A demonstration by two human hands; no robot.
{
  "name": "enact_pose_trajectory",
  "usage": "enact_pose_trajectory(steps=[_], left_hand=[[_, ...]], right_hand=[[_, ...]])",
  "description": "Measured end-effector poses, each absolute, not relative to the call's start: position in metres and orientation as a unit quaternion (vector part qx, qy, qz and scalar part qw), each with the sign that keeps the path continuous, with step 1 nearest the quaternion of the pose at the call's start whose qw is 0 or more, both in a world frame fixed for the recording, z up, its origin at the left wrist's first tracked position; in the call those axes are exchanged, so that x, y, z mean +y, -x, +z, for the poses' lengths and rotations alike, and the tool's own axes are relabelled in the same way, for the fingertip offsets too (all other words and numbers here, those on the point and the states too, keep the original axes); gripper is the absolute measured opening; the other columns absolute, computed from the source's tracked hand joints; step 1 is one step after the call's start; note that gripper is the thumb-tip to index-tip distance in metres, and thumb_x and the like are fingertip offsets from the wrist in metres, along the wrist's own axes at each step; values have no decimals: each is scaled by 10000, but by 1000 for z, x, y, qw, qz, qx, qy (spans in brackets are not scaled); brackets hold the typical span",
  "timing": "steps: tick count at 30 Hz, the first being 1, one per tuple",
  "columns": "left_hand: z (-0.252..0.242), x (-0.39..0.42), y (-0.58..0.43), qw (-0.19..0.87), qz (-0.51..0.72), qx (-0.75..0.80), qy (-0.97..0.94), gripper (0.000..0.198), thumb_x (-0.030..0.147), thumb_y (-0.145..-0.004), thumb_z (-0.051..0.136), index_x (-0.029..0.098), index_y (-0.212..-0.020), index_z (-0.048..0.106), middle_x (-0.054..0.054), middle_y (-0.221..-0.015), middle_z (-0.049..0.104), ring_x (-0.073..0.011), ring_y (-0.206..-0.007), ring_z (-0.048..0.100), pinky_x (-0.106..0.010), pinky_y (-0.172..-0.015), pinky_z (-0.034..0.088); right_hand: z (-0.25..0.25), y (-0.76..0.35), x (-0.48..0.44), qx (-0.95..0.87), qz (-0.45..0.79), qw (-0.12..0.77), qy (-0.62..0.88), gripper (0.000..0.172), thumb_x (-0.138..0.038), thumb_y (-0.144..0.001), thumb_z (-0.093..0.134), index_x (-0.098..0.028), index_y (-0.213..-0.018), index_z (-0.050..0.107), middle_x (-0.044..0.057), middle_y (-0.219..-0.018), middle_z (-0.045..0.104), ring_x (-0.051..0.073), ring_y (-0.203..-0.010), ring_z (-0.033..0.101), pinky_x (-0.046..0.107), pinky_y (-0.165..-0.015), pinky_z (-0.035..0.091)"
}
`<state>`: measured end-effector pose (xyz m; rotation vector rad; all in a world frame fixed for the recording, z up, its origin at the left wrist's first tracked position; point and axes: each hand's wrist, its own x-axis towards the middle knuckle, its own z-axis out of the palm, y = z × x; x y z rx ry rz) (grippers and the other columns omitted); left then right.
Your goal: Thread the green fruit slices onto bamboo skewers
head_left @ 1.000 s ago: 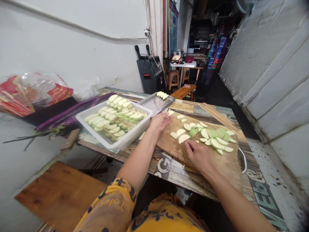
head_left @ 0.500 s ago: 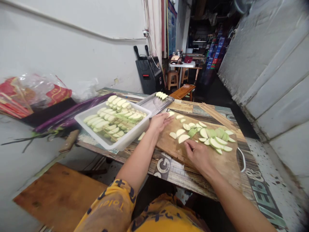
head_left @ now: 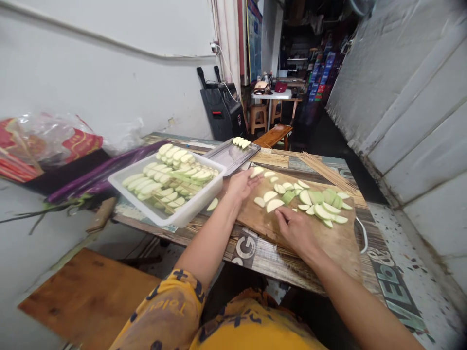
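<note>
My left hand (head_left: pixel 241 184) rests at the far left corner of a wooden cutting board (head_left: pixel 335 243), its fingers curled around a pale vegetable slice (head_left: pixel 256 171) at the fingertips. My right hand (head_left: pixel 297 231) lies palm down on the board, with its fingertips touching another slice (head_left: pixel 274 205). Several pale green slices (head_left: pixel 323 204) are spread over the far half of the board. Left of my left hand stands a white tub (head_left: pixel 182 214) with rows of slices threaded on thin sticks.
A bundle of bamboo skewers (head_left: pixel 324 170) lies beyond the board. A metal tray (head_left: pixel 229 158) holds a few slices. Long purple eggplants (head_left: pixel 98 177) and red bags (head_left: pixel 44 146) lie left. A wooden bench (head_left: pixel 83 296) stands below; a grey wall runs along the right.
Both hands have stayed almost where they were. The view has drifted slightly, so everything sits a little further left in the picture.
</note>
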<state>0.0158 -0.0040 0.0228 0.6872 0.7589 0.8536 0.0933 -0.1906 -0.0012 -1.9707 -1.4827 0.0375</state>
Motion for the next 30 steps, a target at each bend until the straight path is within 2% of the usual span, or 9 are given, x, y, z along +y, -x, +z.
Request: enact_pose_trajectory(steps=[4, 8, 18, 30], left_hand=[[24, -3, -18, 801, 398, 351, -277, 96, 190, -843, 623, 115, -804, 578, -74, -699, 694, -174, -674, 704, -332, -780, 566], [24, -5, -19, 821, 376, 352, -247, 97, 186, -843, 621, 119, -802, 565, -104, -731, 696, -197, -766, 712, -330, -798, 567], [16, -10, -22, 794, 409, 346, -289, 32, 111, -834, 602, 87, -823, 585, -106, -766, 688, -219, -784, 715, -371, -828, 566], [23, -27, -28, 807, 375, 351, -291, 16, 87, -828, 592, 74, -818, 591, -129, -754, 705, -215, -763, 719, -346, -815, 573]], right_hand=[[-1, -92, -190, -572, 26, 356, 739, 306, -282, -888, 433, -179, -832, 716, 49, -674, 695, 176, -599, 620, 243, -581, 391], [-4, -93, -189, -574, 28, 376, 727, 296, -282, -886, 441, -190, -809, 712, 34, -669, 695, 167, -589, 610, 238, -583, 395], [0, -91, -193, -588, -3, 275, 761, 324, -261, -905, 412, -154, -828, 708, 68, -637, 675, 173, -548, 587, 248, -555, 354], [-4, -94, -190, -571, -2, 311, 760, 304, -263, -907, 420, -156, -878, 704, 78, -714, 708, 187, -616, 626, 250, -597, 392]])
